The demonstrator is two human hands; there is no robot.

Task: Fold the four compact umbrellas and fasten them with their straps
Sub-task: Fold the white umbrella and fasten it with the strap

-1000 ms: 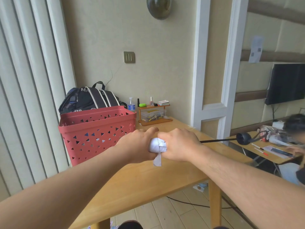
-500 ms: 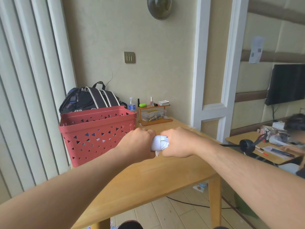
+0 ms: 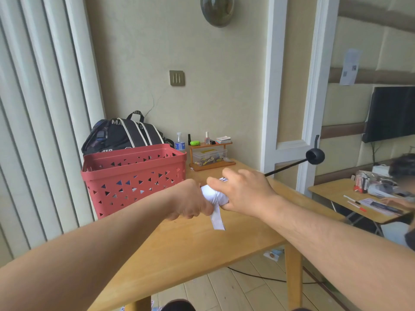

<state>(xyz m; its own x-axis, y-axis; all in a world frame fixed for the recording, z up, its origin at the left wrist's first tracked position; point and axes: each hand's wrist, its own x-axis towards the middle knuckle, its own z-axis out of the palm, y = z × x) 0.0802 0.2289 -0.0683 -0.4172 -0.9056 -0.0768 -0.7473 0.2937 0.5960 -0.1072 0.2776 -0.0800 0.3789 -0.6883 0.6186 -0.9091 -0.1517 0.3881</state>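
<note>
A white compact umbrella (image 3: 212, 195) is held in the air above the wooden table (image 3: 186, 245). My left hand (image 3: 190, 203) grips its left end in a fist. My right hand (image 3: 242, 194) wraps around the bundled canopy from the right, fingers partly loosened on top. A white strap (image 3: 217, 217) hangs loose below the bundle. The black shaft (image 3: 285, 167) sticks out to the right past my right hand and ends in a round black handle (image 3: 315, 156). Most of the canopy is hidden by my hands.
A red perforated basket (image 3: 134, 176) stands on the table's far left, a black backpack (image 3: 125, 135) behind it. A small wooden shelf (image 3: 211, 156) with bottles sits by the wall. A second table (image 3: 359, 198) with a person's hand is at right.
The umbrella's handle end has swung upward to the right. The strap, tucked between my hands half a second ago, now hangs free below the bundle. My right hand's fingers have loosened.
</note>
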